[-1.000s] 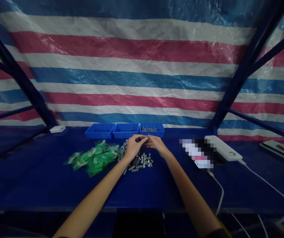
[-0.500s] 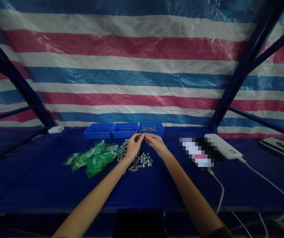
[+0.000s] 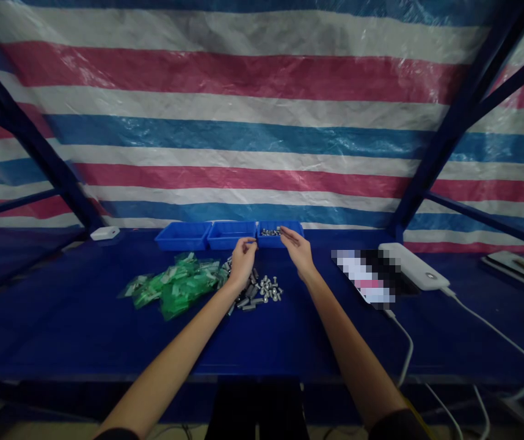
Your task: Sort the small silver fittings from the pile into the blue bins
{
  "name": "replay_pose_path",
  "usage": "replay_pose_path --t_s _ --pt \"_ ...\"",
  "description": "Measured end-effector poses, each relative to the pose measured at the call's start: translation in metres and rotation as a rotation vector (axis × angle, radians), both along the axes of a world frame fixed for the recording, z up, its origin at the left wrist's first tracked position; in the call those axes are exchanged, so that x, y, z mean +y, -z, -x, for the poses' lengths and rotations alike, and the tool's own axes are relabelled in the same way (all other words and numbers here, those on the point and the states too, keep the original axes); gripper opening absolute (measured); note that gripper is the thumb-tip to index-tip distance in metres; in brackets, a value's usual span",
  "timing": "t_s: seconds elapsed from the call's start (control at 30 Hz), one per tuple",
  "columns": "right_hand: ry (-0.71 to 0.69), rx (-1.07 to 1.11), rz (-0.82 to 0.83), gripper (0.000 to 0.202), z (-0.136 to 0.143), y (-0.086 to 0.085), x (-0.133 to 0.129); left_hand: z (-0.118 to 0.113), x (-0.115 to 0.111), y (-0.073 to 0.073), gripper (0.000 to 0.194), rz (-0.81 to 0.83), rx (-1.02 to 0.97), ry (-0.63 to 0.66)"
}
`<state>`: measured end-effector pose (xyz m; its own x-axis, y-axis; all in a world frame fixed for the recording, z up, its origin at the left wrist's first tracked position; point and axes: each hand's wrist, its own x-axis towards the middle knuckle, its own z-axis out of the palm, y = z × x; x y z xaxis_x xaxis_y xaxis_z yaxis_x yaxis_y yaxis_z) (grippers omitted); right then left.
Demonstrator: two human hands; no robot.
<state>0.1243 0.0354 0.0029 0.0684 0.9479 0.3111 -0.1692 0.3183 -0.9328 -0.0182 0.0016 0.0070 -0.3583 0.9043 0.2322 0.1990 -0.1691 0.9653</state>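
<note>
My left hand [image 3: 243,263] is closed in a pinch at the front of the middle blue tray [image 3: 232,243]; what it grips is too small to make out. Over the front right of the right blue tray [image 3: 281,243], my right hand [image 3: 297,250] has its fingertips together near small metal parts [image 3: 270,232] lying inside. Whatever those fingertips hold cannot be made out. Loose screws [image 3: 271,289] and metal cylinders [image 3: 249,302] lie on the blue table between my forearms, some hidden behind my left hand.
Green plastic packets [image 3: 177,287] are heaped left of the metal parts, below the left blue tray [image 3: 183,245]. To the right lie a phone [image 3: 367,284] and a white power bank [image 3: 413,267] with cables. A small white box [image 3: 105,233] sits at the back left.
My hands, fingertips together before, have parted. The right one has moved up and right to the right tray, while the left has shifted slightly left and up. The camera view has tilted slightly.
</note>
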Motion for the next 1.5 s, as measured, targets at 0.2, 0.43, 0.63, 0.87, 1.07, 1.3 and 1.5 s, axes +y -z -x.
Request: replay_pose_path --t_s 0.2,0.43,0.63,0.87,1.07,1.3,1.5 --pt "-0.146 -0.364 0.0 0.024 -0.003 0.005 -0.004 0.002 0.002 0.001 0.019 -0.011 -0.011 -0.017" --pt "-0.319 -0.641 0.028 0.021 -0.006 0.013 -0.012 0.001 0.002 0.0 0.02 -0.006 -0.007 -0.023" --pt "-0.398 -0.679 0.029 0.018 -0.004 0.014 -0.015 0.001 0.001 0.001 0.021 -0.009 -0.008 -0.021" --pt "-0.201 -0.803 -0.008 0.007 -0.005 0.013 -0.016 0.0 0.002 0.005 0.021 -0.02 0.034 -0.008" --pt "-0.002 -0.887 0.085 0.007 -0.005 0.006 -0.019 0.0 0.002 0.004 0.021 -0.019 0.044 -0.009" --pt "0.093 -0.791 0.057 0.005 -0.006 0.013 -0.009 0.004 0.006 0.005 0.017 0.023 0.085 0.042" --pt "-0.091 -0.267 0.107 0.023 0.002 0.005 -0.006 -0.002 -0.005 -0.001 0.029 -0.034 0.457 0.12"
